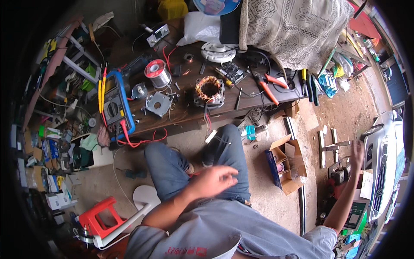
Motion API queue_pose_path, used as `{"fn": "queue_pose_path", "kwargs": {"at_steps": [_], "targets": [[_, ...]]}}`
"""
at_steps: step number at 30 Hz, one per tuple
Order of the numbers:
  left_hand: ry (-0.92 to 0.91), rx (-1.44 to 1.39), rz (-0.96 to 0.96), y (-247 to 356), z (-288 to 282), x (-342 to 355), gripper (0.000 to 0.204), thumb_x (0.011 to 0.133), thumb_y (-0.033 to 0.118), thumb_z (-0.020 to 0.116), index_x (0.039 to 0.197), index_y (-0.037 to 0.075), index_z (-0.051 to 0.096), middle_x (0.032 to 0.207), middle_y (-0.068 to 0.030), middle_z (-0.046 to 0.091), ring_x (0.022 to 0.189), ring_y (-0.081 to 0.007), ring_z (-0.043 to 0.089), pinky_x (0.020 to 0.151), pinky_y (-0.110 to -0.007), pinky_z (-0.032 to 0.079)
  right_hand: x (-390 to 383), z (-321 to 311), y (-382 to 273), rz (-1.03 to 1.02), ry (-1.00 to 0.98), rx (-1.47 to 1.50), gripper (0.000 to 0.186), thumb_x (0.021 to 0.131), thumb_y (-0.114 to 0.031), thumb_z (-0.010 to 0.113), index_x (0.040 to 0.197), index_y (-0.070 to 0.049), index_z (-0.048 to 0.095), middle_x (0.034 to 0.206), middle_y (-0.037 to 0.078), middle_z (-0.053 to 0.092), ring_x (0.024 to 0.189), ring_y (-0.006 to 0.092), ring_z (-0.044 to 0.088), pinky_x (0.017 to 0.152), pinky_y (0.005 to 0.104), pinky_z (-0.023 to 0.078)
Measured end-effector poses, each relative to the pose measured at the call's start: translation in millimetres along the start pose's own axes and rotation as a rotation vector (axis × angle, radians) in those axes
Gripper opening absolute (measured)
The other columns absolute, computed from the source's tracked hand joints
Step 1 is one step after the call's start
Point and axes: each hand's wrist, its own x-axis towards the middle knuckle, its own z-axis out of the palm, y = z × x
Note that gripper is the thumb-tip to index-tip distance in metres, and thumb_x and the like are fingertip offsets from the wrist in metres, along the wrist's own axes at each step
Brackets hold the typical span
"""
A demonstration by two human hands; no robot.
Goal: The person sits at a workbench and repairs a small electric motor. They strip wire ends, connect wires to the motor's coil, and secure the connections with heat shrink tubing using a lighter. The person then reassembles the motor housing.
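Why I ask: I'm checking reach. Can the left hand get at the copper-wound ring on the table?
Probably yes, with a stretch: the left hand is over the lap, and the copper-wound ring sits on the table near its front edge, with only wires hanging in front.

A dark wooden table (183,97) stands in front, a patterned cloth (284,32) hanging by its far right side. Grey concrete floor (269,211) lies below, brown ground (328,103) spreads to the right, and a silver car (385,166) stands beyond in brighter daylight
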Motion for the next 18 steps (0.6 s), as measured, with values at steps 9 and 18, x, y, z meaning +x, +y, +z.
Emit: {"fn": "queue_pose_path", "kwargs": {"at_steps": [9,18], "targets": [[0.305,-0.017,0.007,51.7,-84.3,-19.8,0.022,0.096,0.009,0.065,0.116,-0.001,0.065,0.095,-0.0009,0.068,0.083,-0.0038,0.061,0.074,-0.021,0.05,-188.4,160.6,-275.5,-0.215,-0.758,0.677,0.023,0.093,-0.012,0.07,0.11,0.004,0.07,0.088,0.01,0.074,0.079,0.0131,0.068,0.073,0.0264,0.054],[0.477,0.818,0.261,92.9,-168.2,35.2,0.083,0.072,0.003,0.072,0.147,0.006,0.036,0.142,-0.0174,0.044,0.132,-0.036,0.044,0.112,-0.042,0.035,-205.8,196.8,-352.0,-0.164,-0.921,1.167,0.019,0.096,-0.015,0.068,0.099,0.004,0.07,0.082,0.005,0.07,0.075,0.0101,0.065,0.071,0.0253,0.052]]}}
